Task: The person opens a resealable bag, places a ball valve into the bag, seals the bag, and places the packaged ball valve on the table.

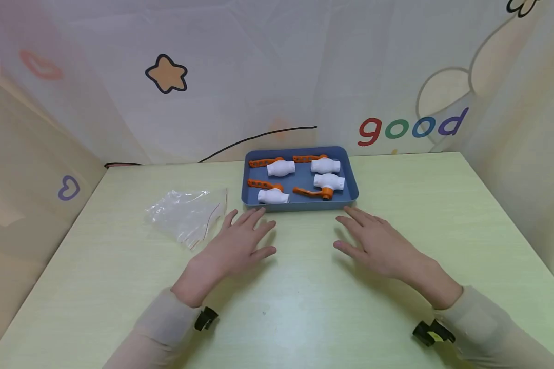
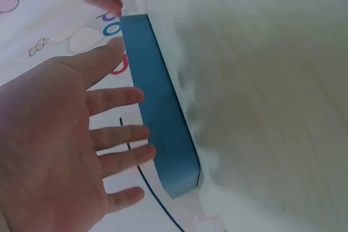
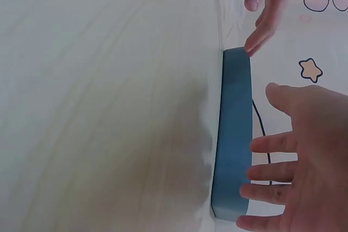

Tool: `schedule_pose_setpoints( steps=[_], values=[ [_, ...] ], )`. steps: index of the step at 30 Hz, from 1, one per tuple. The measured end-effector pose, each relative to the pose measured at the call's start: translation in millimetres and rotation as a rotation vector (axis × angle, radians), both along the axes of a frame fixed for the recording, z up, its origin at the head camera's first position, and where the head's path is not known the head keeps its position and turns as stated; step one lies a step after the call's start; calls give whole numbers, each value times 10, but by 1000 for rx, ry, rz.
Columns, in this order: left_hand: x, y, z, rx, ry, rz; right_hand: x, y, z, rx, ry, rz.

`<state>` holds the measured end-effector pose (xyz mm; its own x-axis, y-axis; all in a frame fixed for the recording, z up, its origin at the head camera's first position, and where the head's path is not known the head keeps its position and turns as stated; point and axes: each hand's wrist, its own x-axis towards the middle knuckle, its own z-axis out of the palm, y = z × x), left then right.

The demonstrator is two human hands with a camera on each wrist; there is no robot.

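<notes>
A blue-grey tray [image 1: 300,206] stands toward the back of the table. In it lie several white plastic ball valves [image 1: 280,168] with orange lever handles [image 1: 260,184]. My left hand [image 1: 235,243], fingers spread and nothing in it, hovers in front of the tray's left corner. The right hand [image 1: 380,246] is likewise spread and holds nothing, near the tray's front right corner. Both wrist views show the tray's outer wall [image 2: 157,107] beyond the fingers; the valves are hidden there. Left of the tray lies a clear zip bag [image 1: 184,215], close to my left hand.
The pale green table [image 1: 295,307] carries the tray and the bag. Behind it hangs a printed curtain [image 1: 258,77] with a star and the word "good", and it also closes off both sides. A small black device [image 1: 206,318] sits by the left cuff.
</notes>
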<state>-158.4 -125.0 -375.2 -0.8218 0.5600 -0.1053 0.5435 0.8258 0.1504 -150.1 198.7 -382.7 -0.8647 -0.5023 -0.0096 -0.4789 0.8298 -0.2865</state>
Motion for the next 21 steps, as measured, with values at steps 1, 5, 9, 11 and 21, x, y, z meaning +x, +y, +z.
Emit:
schedule_pose_setpoints(
  steps=[1,5,9,11,21],
  values=[
    [-4,-17,13,11,13,-10,0,-3,8,-7,8,-4],
    [-35,-110,54,72,42,-43,0,-9,29,-23,24,-20],
    [-65,-217,113,143,43,-46,-3,-7,36,-35,29,-25],
    [-83,-282,149,178,35,-33,-5,2,35,-42,36,-22],
    [-193,-680,287,248,-62,110,-12,52,35,-41,14,-40]
  ],
)
